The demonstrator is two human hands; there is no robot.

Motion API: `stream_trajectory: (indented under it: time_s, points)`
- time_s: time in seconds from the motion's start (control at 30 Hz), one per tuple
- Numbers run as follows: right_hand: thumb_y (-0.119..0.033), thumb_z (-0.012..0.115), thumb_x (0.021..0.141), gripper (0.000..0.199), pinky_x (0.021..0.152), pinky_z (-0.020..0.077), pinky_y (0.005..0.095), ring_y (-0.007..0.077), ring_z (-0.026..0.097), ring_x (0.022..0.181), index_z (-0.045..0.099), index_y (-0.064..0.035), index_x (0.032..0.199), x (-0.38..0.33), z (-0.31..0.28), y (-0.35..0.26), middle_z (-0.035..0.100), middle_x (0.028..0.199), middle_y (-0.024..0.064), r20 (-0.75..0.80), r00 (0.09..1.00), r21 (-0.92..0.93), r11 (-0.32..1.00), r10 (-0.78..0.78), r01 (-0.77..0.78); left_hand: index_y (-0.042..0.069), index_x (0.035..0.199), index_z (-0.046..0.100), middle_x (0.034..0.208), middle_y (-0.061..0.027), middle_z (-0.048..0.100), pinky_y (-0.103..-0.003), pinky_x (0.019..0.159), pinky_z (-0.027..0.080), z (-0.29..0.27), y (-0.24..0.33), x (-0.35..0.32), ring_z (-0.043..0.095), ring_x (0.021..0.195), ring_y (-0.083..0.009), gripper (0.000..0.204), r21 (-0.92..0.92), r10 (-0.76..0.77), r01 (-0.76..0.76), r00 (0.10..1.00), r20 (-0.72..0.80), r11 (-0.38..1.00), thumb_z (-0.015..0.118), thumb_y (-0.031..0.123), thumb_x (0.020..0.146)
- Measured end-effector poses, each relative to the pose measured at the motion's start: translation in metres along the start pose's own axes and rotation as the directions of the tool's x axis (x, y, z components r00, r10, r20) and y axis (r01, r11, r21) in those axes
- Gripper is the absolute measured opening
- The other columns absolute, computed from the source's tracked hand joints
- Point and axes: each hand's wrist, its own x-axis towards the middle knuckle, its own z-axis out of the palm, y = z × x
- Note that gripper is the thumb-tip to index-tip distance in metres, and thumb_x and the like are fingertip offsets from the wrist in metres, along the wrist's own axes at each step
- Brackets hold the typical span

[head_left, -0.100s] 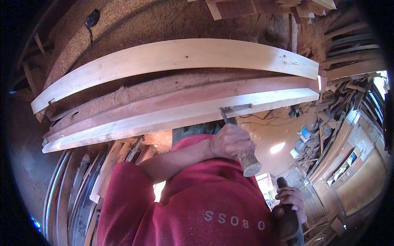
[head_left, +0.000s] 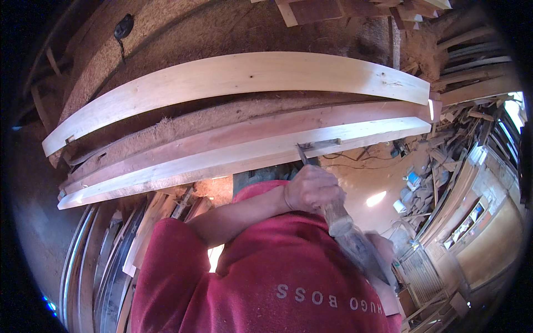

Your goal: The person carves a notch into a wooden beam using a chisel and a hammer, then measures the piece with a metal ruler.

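My left hand (head_left: 313,188) is closed round the wooden handle of a chisel (head_left: 337,213). The chisel's metal blade points away from me, its tip at one end of a dark slot (head_left: 322,145) cut in the near pale beam (head_left: 222,158). My right hand (head_left: 383,248), smeared by motion, grips a greyish wooden mallet (head_left: 358,250). The mallet lies against or very close to the butt of the chisel handle; whether they touch, I cannot tell.
Beyond the near beam lie a reddish beam (head_left: 239,127) and a curved pale board (head_left: 233,75) with a small notch at its left end. Planks (head_left: 105,261) stand at lower left. Wood offcuts (head_left: 425,191) are heaped on the right, and a black object with a cord (head_left: 124,26) lies at far left.
The mallet has swung up and leftward from the lower right to the chisel's butt, with my right hand. My left hand and the chisel stay almost in place.
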Motion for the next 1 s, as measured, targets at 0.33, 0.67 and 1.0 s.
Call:
stream_trajectory:
  time_s: [0.33,0.67,1.0]
  points:
    - [-0.017,0.072,0.075,0.019,0.063,0.0534,0.0444,0.0362,0.067,0.066,0.062,-0.0032,0.083,0.002,0.011,0.019,0.066,0.07,0.0171,-0.183,0.968,-0.057,0.984,-0.174,0.166,0.004,0.077,0.064,0.061,-0.0042,0.051,-0.035,0.042,0.039,0.002,0.006,-0.006,0.054,0.049,-0.0203,0.019,0.018,-0.009,0.009,1.0,-0.028,1.0,0.077,0.017,0.073]
    - [-0.022,0.074,0.081,0.026,0.065,0.0554,0.0394,0.0332,0.068,0.068,0.065,0.0014,0.088,-0.003,0.009,0.018,0.068,0.076,0.015,-0.214,0.934,-0.013,0.957,-0.286,0.29,0.005,0.077,0.063,0.062,-0.0057,0.048,-0.037,0.047,0.042,-0.001,0.003,-0.004,0.054,0.052,-0.0236,0.016,0.003,-0.028,0.028,0.999,-0.015,1.0,0.072,0.014,0.068]
    - [-0.023,0.071,0.088,0.024,0.072,0.0527,0.0411,0.0305,0.066,0.081,0.068,-0.0022,0.098,-0.035,0.04,0.069,0.069,0.093,0.0128,-0.527,0.85,-0.132,0.987,0.011,-0.095,0.004,0.079,0.063,0.063,-0.0044,0.052,-0.037,0.045,0.041,0.012,-0.003,0.007,0.055,0.053,-0.0217,0.019,0.012,-0.055,0.055,0.998,-0.018,0.998,0.076,0.015,0.07]
